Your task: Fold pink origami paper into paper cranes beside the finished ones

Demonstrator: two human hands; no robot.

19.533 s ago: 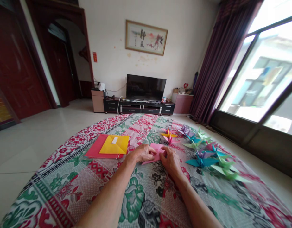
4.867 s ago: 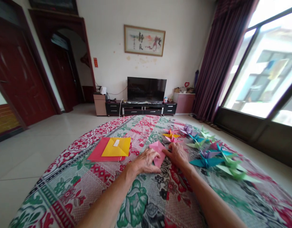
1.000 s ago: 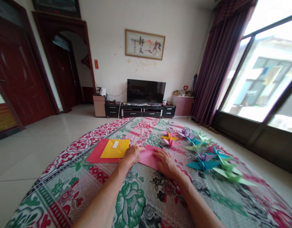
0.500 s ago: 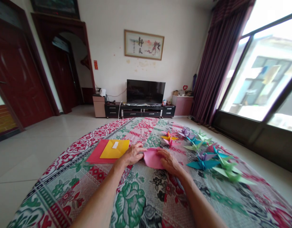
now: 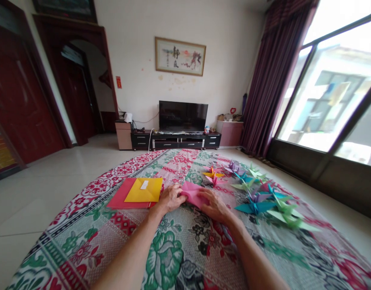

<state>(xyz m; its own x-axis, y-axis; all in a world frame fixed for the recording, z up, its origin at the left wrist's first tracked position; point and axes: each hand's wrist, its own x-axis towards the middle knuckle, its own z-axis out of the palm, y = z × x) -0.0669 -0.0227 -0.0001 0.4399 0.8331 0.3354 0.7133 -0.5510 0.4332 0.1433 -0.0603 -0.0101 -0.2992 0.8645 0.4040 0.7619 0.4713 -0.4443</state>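
Note:
A sheet of pink paper (image 5: pixel 192 192) with creases lies between my hands over the middle of the table. My left hand (image 5: pixel 172 197) pinches its left edge between thumb and fingers. On the other side, my right hand (image 5: pixel 213 203) grips the right edge, fingers bent over it. Just left of my left hand lie a yellow sheet (image 5: pixel 147 193) with a small white slip (image 5: pixel 145 185) on it and red paper (image 5: pixel 120 197) underneath. Right of my right hand stand several folded paper cranes, among them a blue crane (image 5: pixel 255 206) and a green crane (image 5: pixel 289 215).
A patterned cloth (image 5: pixel 164 253) covers the round table. Near its far side sit an orange crane (image 5: pixel 213 174) and a purple crane (image 5: pixel 233 167). Beyond the table are a television (image 5: pixel 183 116) on a low black cabinet (image 5: pixel 170 143) and a purple curtain (image 5: pixel 273 80).
The pink paper has gone from a rounded, bent-over shape to a flatter one with visible creases and points. My left hand has turned slightly. The whole view has shifted a little.

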